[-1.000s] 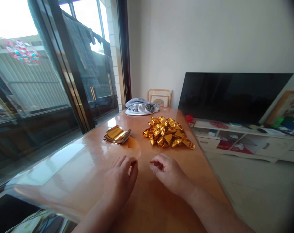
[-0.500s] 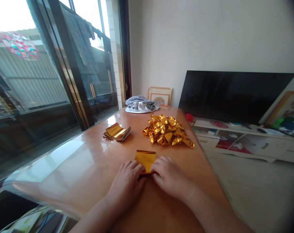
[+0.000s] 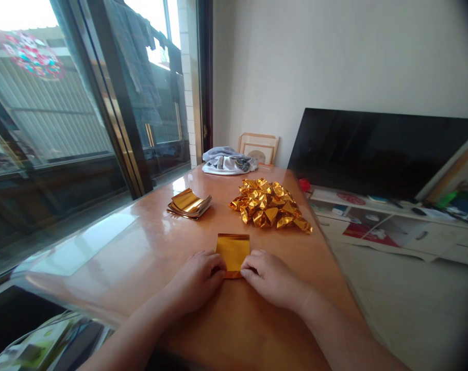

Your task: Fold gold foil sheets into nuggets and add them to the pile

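Note:
A sheet of gold foil paper [image 3: 233, 251] lies on the wooden table [image 3: 203, 330] in front of me, with a narrow folded strip along its near edge. My left hand [image 3: 203, 275] pinches the near left corner, fingers curled. At the near right corner, my right hand [image 3: 268, 275] grips the same sheet between thumb and fingers. Beyond my left hand sits a stack of gold foil sheets [image 3: 189, 203], its top sheet curling up. Past my right hand is a heap of folded gold foil pieces [image 3: 270, 206].
Folded cloth [image 3: 229, 161] lies at the table's far end, before framed pictures [image 3: 258, 149]. Right of the table stand a white cabinet [image 3: 407, 234] and a large dark television [image 3: 381, 154]. Glass sliding doors [image 3: 102, 103] run along the left.
My hands have drawn slightly apart along the sheet's near edge, uncovering more of it. A folded strip now shows there. The view has shifted a little.

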`<state>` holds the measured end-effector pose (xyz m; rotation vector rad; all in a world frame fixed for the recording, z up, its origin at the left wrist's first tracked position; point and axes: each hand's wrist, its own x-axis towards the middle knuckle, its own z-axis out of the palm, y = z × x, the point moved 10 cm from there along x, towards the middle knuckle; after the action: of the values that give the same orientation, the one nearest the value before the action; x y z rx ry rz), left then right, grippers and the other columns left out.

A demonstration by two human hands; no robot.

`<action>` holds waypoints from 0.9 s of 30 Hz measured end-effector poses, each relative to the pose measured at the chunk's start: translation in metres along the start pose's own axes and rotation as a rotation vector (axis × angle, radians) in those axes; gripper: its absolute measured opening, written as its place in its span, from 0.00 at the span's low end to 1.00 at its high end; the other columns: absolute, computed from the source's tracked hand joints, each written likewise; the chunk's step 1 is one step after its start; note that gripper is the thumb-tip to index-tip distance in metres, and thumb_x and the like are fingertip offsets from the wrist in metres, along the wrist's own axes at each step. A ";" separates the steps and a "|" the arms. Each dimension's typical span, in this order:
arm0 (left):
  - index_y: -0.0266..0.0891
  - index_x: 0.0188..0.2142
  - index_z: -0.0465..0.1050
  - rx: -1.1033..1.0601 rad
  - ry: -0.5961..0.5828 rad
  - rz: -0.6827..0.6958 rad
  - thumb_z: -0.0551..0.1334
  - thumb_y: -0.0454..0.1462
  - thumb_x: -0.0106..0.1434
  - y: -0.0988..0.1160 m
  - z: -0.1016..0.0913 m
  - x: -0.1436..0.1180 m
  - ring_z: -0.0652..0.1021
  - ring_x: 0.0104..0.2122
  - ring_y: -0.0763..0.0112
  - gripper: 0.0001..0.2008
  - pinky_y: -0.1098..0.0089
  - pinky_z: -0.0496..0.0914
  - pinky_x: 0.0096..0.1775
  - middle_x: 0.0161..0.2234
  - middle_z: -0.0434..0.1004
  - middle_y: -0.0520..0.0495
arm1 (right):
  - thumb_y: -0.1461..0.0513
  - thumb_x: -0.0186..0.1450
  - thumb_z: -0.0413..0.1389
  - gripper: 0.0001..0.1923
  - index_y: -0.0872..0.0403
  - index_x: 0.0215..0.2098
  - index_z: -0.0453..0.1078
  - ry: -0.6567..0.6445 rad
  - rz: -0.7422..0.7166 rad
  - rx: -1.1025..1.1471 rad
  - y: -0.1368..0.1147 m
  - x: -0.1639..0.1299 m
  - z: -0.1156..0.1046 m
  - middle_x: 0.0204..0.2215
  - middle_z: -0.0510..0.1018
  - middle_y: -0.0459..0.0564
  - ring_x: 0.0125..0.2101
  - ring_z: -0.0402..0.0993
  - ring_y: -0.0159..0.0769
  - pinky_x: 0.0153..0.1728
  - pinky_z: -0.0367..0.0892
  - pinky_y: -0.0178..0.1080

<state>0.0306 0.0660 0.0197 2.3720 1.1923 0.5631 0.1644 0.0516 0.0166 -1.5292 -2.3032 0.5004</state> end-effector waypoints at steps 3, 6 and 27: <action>0.42 0.33 0.75 -0.017 -0.006 -0.006 0.56 0.34 0.65 -0.008 -0.001 0.004 0.76 0.36 0.66 0.08 0.69 0.67 0.38 0.34 0.77 0.49 | 0.60 0.69 0.53 0.11 0.53 0.32 0.76 0.017 0.038 0.091 0.012 0.003 0.004 0.33 0.78 0.48 0.34 0.72 0.34 0.35 0.61 0.34; 0.42 0.32 0.75 -0.022 -0.006 -0.026 0.57 0.35 0.64 -0.015 -0.001 0.008 0.76 0.35 0.66 0.08 0.70 0.67 0.37 0.34 0.77 0.48 | 0.60 0.68 0.54 0.10 0.53 0.30 0.74 0.043 0.103 0.147 0.023 0.005 0.006 0.31 0.79 0.47 0.32 0.72 0.33 0.31 0.59 0.33; 0.42 0.34 0.75 -0.056 -0.157 -0.134 0.58 0.33 0.57 -0.028 -0.004 0.018 0.76 0.33 0.67 0.08 0.70 0.63 0.32 0.33 0.79 0.52 | 0.59 0.62 0.57 0.06 0.52 0.28 0.72 0.060 0.246 0.117 0.040 0.005 0.011 0.26 0.78 0.44 0.27 0.69 0.32 0.25 0.52 0.33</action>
<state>0.0199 0.0966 0.0111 2.2244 1.2367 0.3549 0.1898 0.0693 -0.0109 -1.7537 -2.0137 0.6302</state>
